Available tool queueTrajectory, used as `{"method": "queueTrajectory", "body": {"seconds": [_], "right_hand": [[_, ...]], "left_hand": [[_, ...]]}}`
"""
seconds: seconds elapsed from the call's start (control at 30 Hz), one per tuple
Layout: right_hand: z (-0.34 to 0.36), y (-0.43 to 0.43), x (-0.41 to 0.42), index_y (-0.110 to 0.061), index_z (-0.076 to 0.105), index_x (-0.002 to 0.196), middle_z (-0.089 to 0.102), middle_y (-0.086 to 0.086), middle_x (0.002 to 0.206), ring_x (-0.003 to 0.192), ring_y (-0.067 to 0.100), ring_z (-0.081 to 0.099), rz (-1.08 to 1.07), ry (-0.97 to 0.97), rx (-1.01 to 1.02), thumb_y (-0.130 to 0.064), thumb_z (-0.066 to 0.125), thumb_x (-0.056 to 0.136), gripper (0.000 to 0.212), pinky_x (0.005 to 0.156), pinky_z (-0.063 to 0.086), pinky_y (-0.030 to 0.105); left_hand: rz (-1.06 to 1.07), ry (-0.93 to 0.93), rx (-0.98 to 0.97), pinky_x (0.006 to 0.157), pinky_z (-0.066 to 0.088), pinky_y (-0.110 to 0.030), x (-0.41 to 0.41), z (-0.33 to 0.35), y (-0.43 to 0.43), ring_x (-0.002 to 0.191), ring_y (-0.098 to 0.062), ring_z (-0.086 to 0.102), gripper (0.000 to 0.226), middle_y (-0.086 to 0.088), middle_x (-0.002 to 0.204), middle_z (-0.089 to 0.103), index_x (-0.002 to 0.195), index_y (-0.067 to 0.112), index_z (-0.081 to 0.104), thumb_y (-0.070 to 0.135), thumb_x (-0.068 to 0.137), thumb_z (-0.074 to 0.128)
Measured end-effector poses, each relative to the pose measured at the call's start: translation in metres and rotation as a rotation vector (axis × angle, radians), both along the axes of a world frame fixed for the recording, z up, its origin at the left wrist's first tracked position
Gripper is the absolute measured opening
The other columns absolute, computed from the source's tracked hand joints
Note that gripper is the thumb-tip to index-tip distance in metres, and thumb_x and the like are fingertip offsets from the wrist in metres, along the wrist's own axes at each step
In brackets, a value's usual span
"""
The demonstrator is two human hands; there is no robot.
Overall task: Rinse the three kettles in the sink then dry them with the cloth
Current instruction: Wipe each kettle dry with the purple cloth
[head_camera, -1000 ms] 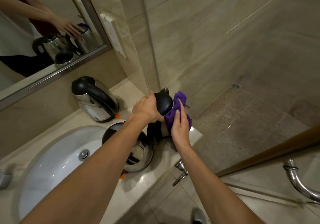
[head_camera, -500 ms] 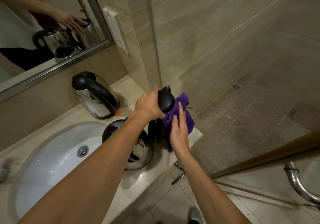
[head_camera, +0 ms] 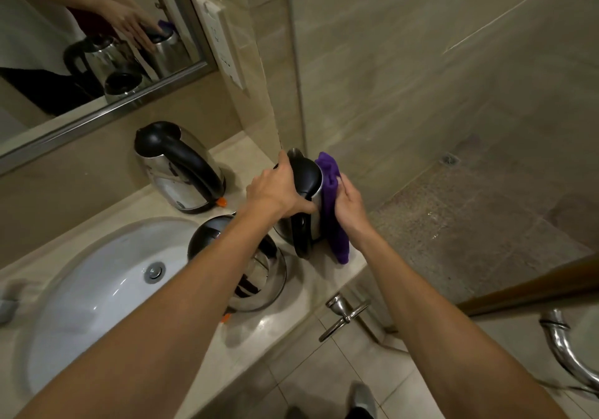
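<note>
On the counter, left fingers clasp the kettle; right fingers press the cloth farther right.

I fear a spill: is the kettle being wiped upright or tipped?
Upright: the kettle stands on its base on the counter, lid uppermost, and the left hand grips its top.
</note>
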State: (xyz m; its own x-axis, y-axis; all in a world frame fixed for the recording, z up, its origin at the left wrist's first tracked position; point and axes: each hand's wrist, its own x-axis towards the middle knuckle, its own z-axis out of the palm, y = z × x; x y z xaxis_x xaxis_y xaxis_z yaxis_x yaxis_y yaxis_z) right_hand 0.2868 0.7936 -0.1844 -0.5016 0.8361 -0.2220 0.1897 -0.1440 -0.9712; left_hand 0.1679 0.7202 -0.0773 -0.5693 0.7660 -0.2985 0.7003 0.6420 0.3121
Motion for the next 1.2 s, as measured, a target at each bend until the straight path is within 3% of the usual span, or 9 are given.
{"method": "queueTrajectory", "body": {"seconds": [0.17,0.27,0.37,0.47,0.57,0.8,0.97,1.1,1.2], "right_hand": [[0.003,-0.009,0.008,-0.023,0.049,0.15,0.057,-0.004,0.145,0.136,0.01,0.05,-0.003,0.066,0.02,-0.028,0.034,0.111,0.042,0.12,0.037,0.04],[0.004,-0.02,0.017,-0.026,0.044,0.153,0.054,-0.008,0.149,0.139,0.005,0.046,0.037,0.115,0.091,-0.026,0.038,0.111,0.043,0.121,0.034,0.039],[0.003,-0.031,0.025,-0.026,0.038,0.157,0.047,-0.013,0.153,0.142,-0.002,0.04,0.063,0.127,0.197,-0.02,0.044,0.109,0.048,0.123,0.031,0.036],[-0.001,-0.041,0.03,-0.031,0.034,0.158,0.041,-0.013,0.159,0.147,0.002,0.036,0.074,0.126,0.236,-0.02,0.051,0.106,0.055,0.124,0.031,0.04],[-0.003,-0.041,0.028,-0.033,0.032,0.158,0.038,-0.014,0.161,0.148,0.004,0.034,0.074,0.134,0.24,-0.024,0.05,0.107,0.055,0.124,0.03,0.043],[-0.004,-0.007,0.011,-0.027,0.056,0.143,0.065,-0.009,0.136,0.129,0.006,0.057,0.004,0.137,0.004,-0.02,0.044,0.109,0.036,0.116,0.042,0.043],[-0.004,-0.015,0.021,-0.018,0.06,0.141,0.069,-0.002,0.132,0.126,0.013,0.062,-0.04,0.212,-0.076,-0.016,0.048,0.108,0.035,0.114,0.045,0.043],[-0.003,-0.022,0.04,-0.014,0.061,0.138,0.069,0.006,0.132,0.128,0.026,0.061,-0.066,0.284,-0.135,-0.019,0.052,0.106,0.033,0.113,0.042,0.056],[0.007,-0.029,0.057,-0.015,0.061,0.137,0.069,0.005,0.131,0.129,0.027,0.061,-0.12,0.307,-0.114,-0.021,0.053,0.105,0.034,0.111,0.046,0.046]], "left_hand": [[-0.147,-0.204,-0.01,0.114,0.034,-0.037,-0.032,0.014,-0.012,0.142,-0.027,0.035,0.125,-0.007,0.154,0.039,0.157,0.021,0.011,0.042,0.063,0.091],[-0.263,-0.168,-0.184,0.116,0.033,-0.045,-0.045,0.013,-0.014,0.144,-0.029,0.032,0.151,-0.004,0.157,0.033,0.154,0.041,-0.007,0.052,0.044,0.095],[-0.432,0.047,-0.367,0.112,0.035,-0.051,-0.043,0.017,-0.007,0.145,-0.032,0.028,0.154,-0.004,0.161,0.017,0.151,0.046,-0.016,0.048,0.045,0.096],[-0.576,0.336,-0.343,0.11,0.032,-0.054,-0.031,0.025,0.005,0.146,-0.036,0.02,0.145,-0.004,0.164,0.0,0.154,0.043,-0.01,0.049,0.053,0.093],[-0.756,0.365,-0.277,0.115,0.024,-0.054,-0.036,0.023,0.015,0.152,-0.026,0.002,0.141,0.008,0.165,-0.01,0.155,0.043,-0.005,0.054,0.052,0.092],[-0.793,0.286,-0.152,0.114,0.026,-0.048,-0.047,0.002,0.013,0.152,-0.016,0.01,0.135,0.01,0.164,0.012,0.156,0.041,0.002,0.056,0.054,0.089],[-0.78,0.279,-0.167,0.111,0.029,-0.048,-0.048,0.005,0.016,0.147,-0.016,0.022,0.134,0.011,0.161,0.02,0.155,0.044,0.01,0.059,0.048,0.09],[-0.713,0.275,-0.144,0.113,0.025,-0.055,-0.038,0.008,0.014,0.143,-0.019,0.027,0.133,0.012,0.158,0.027,0.154,0.043,0.013,0.061,0.047,0.089],[-0.645,0.301,-0.125,0.113,0.026,-0.053,-0.024,0.005,0.012,0.138,-0.023,0.032,0.132,0.008,0.154,0.033,0.154,0.042,0.015,0.068,0.046,0.086]]}}
